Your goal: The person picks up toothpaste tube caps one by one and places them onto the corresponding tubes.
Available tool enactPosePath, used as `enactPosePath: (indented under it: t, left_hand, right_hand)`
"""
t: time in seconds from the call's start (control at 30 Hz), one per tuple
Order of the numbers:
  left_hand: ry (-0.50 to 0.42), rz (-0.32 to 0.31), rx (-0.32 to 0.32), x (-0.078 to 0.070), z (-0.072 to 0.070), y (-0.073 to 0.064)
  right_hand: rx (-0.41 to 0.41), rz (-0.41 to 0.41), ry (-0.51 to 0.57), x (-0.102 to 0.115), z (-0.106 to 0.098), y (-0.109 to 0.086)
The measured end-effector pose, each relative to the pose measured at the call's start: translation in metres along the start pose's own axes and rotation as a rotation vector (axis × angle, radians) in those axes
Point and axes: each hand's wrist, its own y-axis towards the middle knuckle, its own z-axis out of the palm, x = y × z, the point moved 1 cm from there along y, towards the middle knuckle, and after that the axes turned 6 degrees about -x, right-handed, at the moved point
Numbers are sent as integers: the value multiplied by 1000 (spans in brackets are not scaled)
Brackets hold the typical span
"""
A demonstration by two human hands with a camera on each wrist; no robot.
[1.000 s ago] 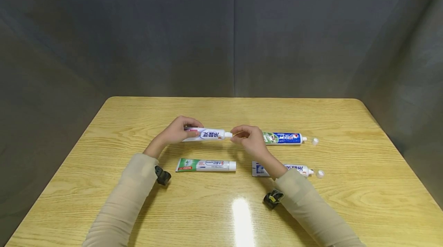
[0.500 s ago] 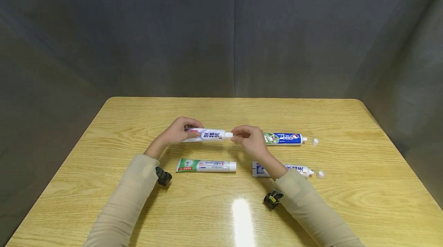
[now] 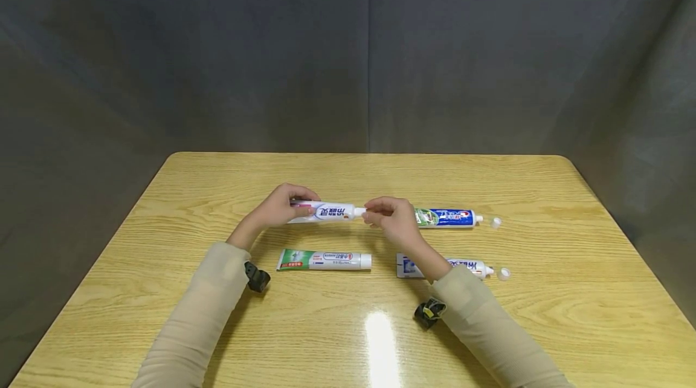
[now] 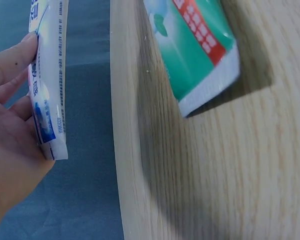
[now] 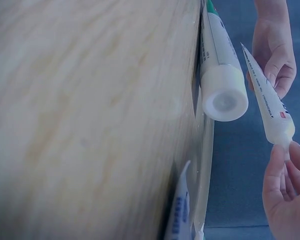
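My left hand [image 3: 280, 206] grips a white toothpaste tube [image 3: 331, 211] by its body, holding it level above the table with the capped end toward the right. In the left wrist view the fingers and thumb close around this tube [image 4: 52, 90]. At the other end, my right hand [image 3: 396, 219] pinches the small white cap [image 3: 359, 212] between thumb and fingertips. The right wrist view has the right hand [image 5: 292, 187] at the cap, which its fingers mostly hide.
Nearer me lies a green-and-white capped toothpaste tube [image 3: 326, 260]. Under the right forearm is an uncapped white-and-blue tube [image 3: 473, 267], its loose cap [image 3: 504, 274] beside it. Farther back, an uncapped blue-and-green tube [image 3: 448, 218] has a cap [image 3: 496, 223] near its nozzle.
The right fingers have shifted slightly at the cap. Both arms, the held tube and the things on the table stay nearly where they were.
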Motion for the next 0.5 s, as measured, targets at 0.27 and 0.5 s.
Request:
enactPosePath:
  t: [0.27,0.5]
  left_hand:
    - [7,-6,1,-18,-2,-4]
    - [7,-14,1,-20,-1,-4]
  right_hand:
    - [11,14,30,2,1,-1]
    - [23,-3,33,2,0,-1]
